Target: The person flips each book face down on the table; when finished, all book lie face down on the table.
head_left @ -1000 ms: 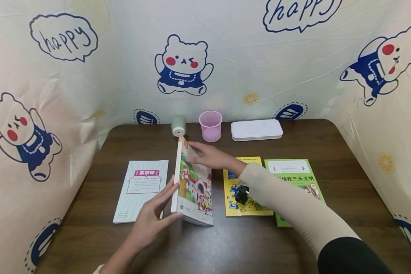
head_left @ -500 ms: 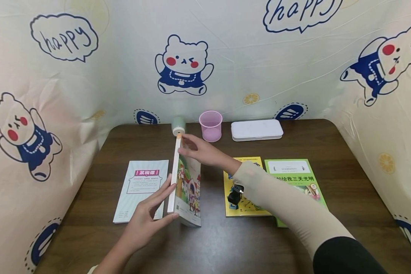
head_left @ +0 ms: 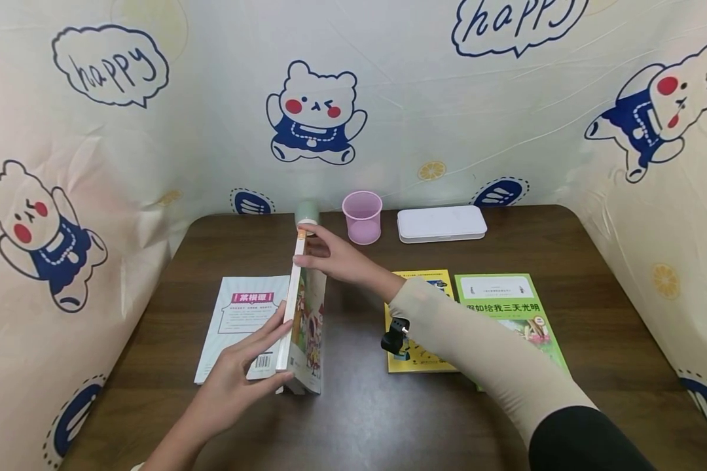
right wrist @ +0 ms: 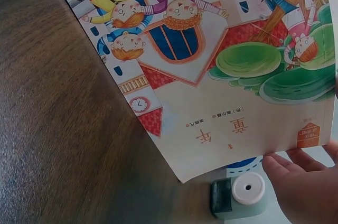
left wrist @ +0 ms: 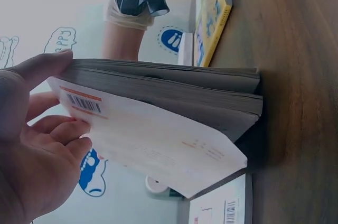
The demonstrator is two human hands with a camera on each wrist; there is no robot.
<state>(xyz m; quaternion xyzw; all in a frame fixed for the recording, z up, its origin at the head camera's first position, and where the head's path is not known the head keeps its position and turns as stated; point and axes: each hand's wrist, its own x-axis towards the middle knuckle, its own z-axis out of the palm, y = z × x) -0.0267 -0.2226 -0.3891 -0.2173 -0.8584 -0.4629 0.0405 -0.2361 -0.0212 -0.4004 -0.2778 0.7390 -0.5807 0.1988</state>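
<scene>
An illustrated paperback book (head_left: 312, 333) stands nearly on edge, its white spine facing up. My left hand (head_left: 230, 383) holds the near end of the spine, thumb on one side and fingers on the other. The far end is pinched by my right hand (head_left: 336, 258). In the left wrist view, the white back cover (left wrist: 142, 134) hangs apart from the pages. Cartoon children and a house fill the front cover (right wrist: 185, 97) in the right wrist view. Partly behind the left hand and the upright book lies a pale blue book (head_left: 241, 314).
A yellow book (head_left: 412, 356) and a green book (head_left: 509, 288) lie at the right, partly under my right forearm. Along the back stand a green-and-white object (head_left: 307, 212), a pink cup (head_left: 362, 222) and a flat white case (head_left: 442, 224). The wooden table (head_left: 377, 418) meets a patterned curtain.
Both hands have carried the book leftward toward the pale blue book. It has turned from showing its front cover to standing almost edge-on.
</scene>
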